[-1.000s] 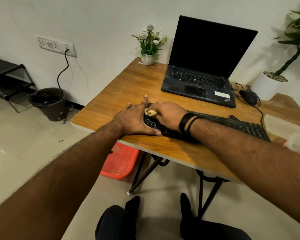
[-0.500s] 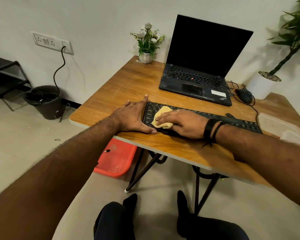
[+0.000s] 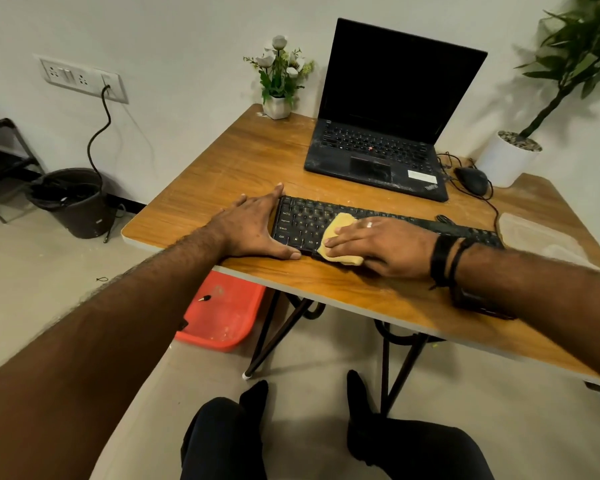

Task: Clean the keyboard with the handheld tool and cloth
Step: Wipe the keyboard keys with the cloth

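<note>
A black keyboard [image 3: 303, 220] lies along the front of the wooden table [image 3: 243, 161]. My left hand [image 3: 253, 226] rests flat on the table against the keyboard's left end, thumb along its front edge. My right hand [image 3: 381, 242] presses a folded yellow cloth [image 3: 338, 233] onto the keys left of the middle, fingers spread flat over it. The cloth hangs slightly over the keyboard's front edge. My right arm hides much of the keyboard's right half. No handheld tool is visible.
An open black laptop [image 3: 381, 147] stands behind the keyboard, a mouse [image 3: 471, 180] and cable to its right. A small flower pot [image 3: 278, 105] sits at the far corner, a white plant pot [image 3: 506, 157] at right, a clear lid [image 3: 541, 237] beside the keyboard. A red tub [image 3: 229, 317] and a dustbin [image 3: 73, 202] are on the floor.
My right hand has slid the cloth rightward along the keys from the keyboard's left end and flattened over it. My left hand has stayed in place.
</note>
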